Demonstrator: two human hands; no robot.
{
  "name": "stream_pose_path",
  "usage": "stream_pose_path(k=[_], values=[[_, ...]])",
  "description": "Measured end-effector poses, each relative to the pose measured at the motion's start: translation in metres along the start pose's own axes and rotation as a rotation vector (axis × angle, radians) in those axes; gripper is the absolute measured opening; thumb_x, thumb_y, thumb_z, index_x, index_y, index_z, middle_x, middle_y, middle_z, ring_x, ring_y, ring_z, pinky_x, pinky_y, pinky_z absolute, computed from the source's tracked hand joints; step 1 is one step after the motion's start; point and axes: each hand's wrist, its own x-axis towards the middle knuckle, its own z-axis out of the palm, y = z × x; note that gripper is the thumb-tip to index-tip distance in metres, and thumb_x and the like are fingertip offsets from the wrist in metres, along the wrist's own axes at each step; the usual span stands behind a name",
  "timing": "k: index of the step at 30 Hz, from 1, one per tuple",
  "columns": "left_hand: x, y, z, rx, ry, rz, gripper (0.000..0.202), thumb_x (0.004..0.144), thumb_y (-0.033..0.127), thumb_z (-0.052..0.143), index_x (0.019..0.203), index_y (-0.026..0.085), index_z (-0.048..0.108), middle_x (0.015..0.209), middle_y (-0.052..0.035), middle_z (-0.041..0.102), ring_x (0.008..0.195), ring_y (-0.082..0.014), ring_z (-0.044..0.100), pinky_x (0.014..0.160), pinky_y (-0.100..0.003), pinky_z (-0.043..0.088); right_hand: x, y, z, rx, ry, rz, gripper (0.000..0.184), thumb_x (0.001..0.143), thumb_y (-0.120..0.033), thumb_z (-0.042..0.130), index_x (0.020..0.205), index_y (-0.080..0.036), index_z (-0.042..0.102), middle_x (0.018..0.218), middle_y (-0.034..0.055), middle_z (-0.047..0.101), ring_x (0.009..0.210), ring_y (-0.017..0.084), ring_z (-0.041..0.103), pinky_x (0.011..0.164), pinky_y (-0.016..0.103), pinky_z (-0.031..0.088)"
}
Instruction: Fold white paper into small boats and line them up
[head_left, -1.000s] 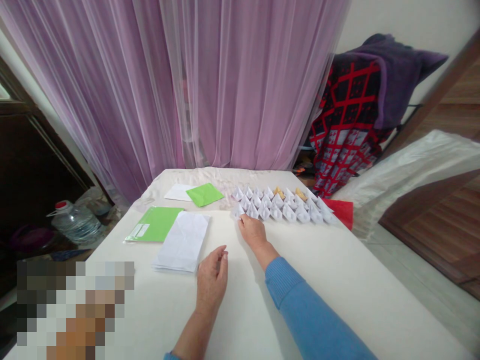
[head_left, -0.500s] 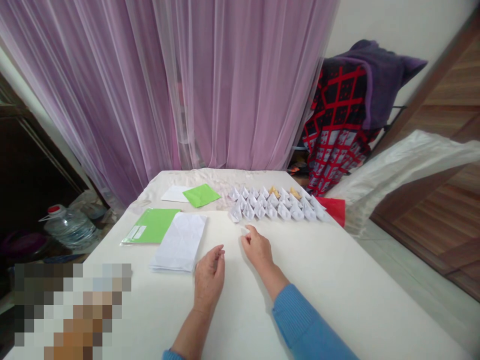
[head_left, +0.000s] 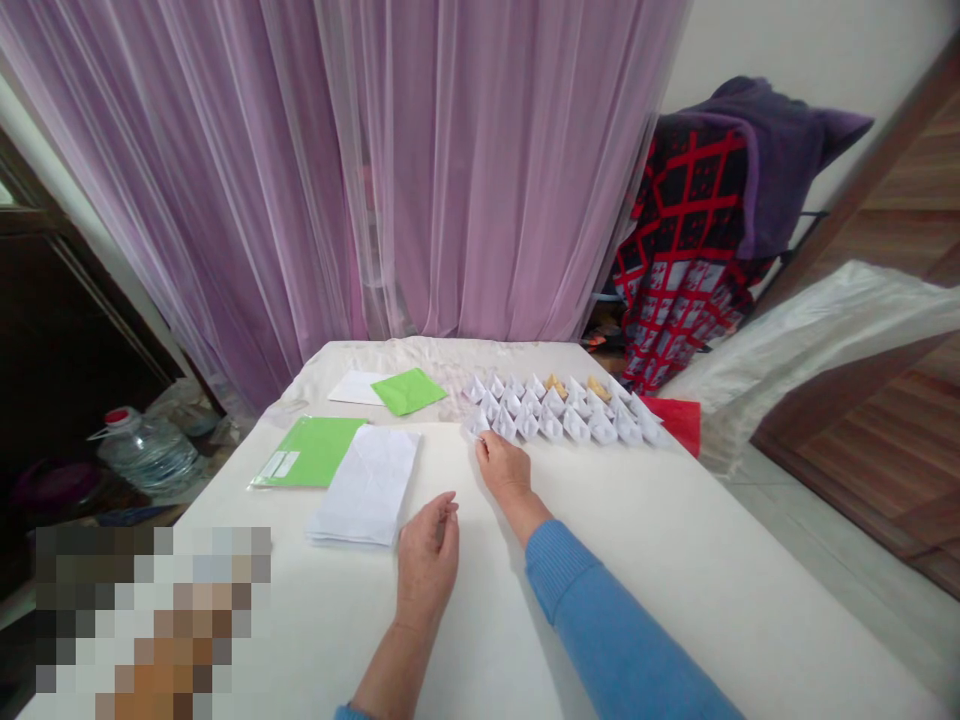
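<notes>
Several small white folded paper boats (head_left: 559, 410) stand in rows at the far side of the white table (head_left: 675, 540). My right hand (head_left: 503, 464) reaches forward, its fingertips touching the nearest boat (head_left: 475, 425) at the left end of the front row. My left hand (head_left: 427, 560) rests on the table nearer to me, fingers loosely curled and holding nothing, just right of a stack of white paper (head_left: 367, 484).
A green sheet (head_left: 309, 450) lies left of the white stack; another green sheet (head_left: 409, 389) and a white sheet (head_left: 357, 387) lie farther back. Red paper (head_left: 681, 422) sits right of the boats. Purple curtains hang behind; clothes drape at right; a water bottle (head_left: 142, 450) stands left.
My right hand drew back from the boats half a second ago, then moved forward again to touch the boat at the front row's left end. My left hand has barely moved.
</notes>
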Motion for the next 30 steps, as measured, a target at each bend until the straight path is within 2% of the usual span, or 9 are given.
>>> stream_pose_path(k=[6, 12, 16, 25, 30], values=[[0.0, 0.002, 0.0, 0.008, 0.0, 0.0, 0.028, 0.089, 0.029, 0.047, 0.106, 0.02, 0.066, 0.093, -0.0068, 0.075, 0.087, -0.0202, 0.071, 0.08, -0.037, 0.058, 0.009, 0.002, -0.001, -0.053, 0.003, -0.055, 0.027, 0.097, -0.026, 0.041, 0.103, -0.022, 0.066, 0.097, 0.0068, 0.074, 0.084, 0.016, 0.067, 0.065, 0.023, 0.039], [0.0, 0.002, -0.001, 0.01, -0.01, 0.011, 0.028, 0.089, 0.028, 0.047, 0.107, 0.019, 0.066, 0.094, -0.0066, 0.075, 0.087, -0.0196, 0.071, 0.081, -0.037, 0.057, 0.001, 0.003, 0.0, -0.058, 0.006, -0.047, 0.032, 0.094, -0.028, 0.045, 0.123, -0.024, 0.058, 0.098, 0.0046, 0.074, 0.084, 0.016, 0.068, 0.065, 0.023, 0.041], [0.0, 0.002, 0.0, 0.01, -0.01, 0.013, 0.028, 0.089, 0.027, 0.047, 0.108, 0.019, 0.066, 0.095, -0.0069, 0.075, 0.087, -0.0192, 0.071, 0.082, -0.036, 0.057, -0.007, 0.004, 0.001, -0.052, 0.005, -0.009, 0.037, 0.092, -0.029, 0.047, 0.128, -0.022, 0.053, 0.093, 0.0039, 0.075, 0.081, 0.017, 0.068, 0.065, 0.024, 0.041], [-0.001, 0.002, 0.001, 0.008, -0.017, 0.008, 0.027, 0.089, 0.025, 0.046, 0.108, 0.02, 0.065, 0.094, -0.0063, 0.075, 0.085, -0.0183, 0.07, 0.081, -0.035, 0.056, -0.004, 0.001, 0.002, -0.068, -0.007, -0.007, 0.034, 0.095, -0.035, 0.045, 0.126, -0.022, 0.054, 0.092, 0.0048, 0.075, 0.081, 0.018, 0.069, 0.064, 0.024, 0.041], [-0.001, 0.001, 0.001, 0.022, -0.009, 0.012, 0.027, 0.089, 0.025, 0.046, 0.107, 0.02, 0.065, 0.094, -0.006, 0.075, 0.085, -0.0185, 0.07, 0.08, -0.035, 0.056, 0.002, -0.002, 0.005, -0.094, -0.022, -0.013, 0.029, 0.098, -0.029, 0.041, 0.121, -0.023, 0.058, 0.093, 0.0063, 0.075, 0.08, 0.017, 0.069, 0.063, 0.023, 0.04]])
